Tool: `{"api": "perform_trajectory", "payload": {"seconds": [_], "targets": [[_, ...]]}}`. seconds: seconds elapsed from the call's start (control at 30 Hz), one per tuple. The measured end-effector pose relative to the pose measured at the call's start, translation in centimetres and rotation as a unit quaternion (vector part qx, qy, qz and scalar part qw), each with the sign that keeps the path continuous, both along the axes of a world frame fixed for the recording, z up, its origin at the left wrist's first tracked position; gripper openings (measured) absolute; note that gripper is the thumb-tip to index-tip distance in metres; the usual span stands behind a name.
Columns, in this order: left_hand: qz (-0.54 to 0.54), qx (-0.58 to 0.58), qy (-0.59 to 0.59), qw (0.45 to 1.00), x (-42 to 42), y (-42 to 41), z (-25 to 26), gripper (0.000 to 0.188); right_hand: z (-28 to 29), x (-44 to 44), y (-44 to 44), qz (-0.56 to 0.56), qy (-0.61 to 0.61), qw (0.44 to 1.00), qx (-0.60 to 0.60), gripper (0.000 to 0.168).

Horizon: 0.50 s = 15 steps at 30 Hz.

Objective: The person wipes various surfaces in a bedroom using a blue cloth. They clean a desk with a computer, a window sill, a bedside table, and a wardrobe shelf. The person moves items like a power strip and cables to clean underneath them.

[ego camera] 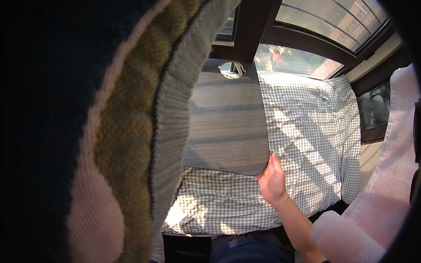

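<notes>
My right hand (pixel 273 184) is at the near right corner of a dark striped board (pixel 227 121), its fingers along the edge and partly behind it. A round opening (pixel 232 70) shows near the board's far end, with bright shapes seen through it. Beneath the board is a green-grey and white checked cloth (pixel 309 138), with bands of sunlight across it. A large knitted fabric (pixel 174 121) with a ribbed edge, very close to the camera, covers the board's left side. My left hand is out of view.
Behind the cloth are dark-framed windows (pixel 309 36). A pink fluffy towel or cloth (pixel 375 203) hangs on the right, partly in front of my forearm. Something white (pixel 176 213) lies at the cloth's near left. Dark blue clothing (pixel 250 251) shows at the bottom.
</notes>
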<state>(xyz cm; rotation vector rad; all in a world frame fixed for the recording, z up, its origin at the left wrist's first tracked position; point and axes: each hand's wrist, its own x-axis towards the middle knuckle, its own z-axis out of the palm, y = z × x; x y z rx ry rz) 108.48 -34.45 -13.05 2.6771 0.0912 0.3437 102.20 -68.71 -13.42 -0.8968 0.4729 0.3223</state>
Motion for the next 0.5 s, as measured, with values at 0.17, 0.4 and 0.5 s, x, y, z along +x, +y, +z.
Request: {"api": "perform_trajectory", "payload": {"seconds": [0.17, 0.4, 0.5], "targets": [[-0.078, -0.044, -0.036, 0.995, 0.4, -14.0, -1.2, 0.064, 0.5, -1.7, -1.1, 0.004, 0.006, 0.999, -0.053, 0.06], [-0.237, 0.073, -0.046, 0.968, 0.3, -21.8, -0.9, 0.052, 2.4, -5.0, -0.9, 0.035, 0.016, 0.996, -0.078, 0.066], [-0.281, 0.059, -0.082, 0.954, 0.8, -19.1, -0.4, 0.044, 2.4, -6.9, -2.0, 0.038, 0.038, 0.994, -0.1, 0.067]]}}
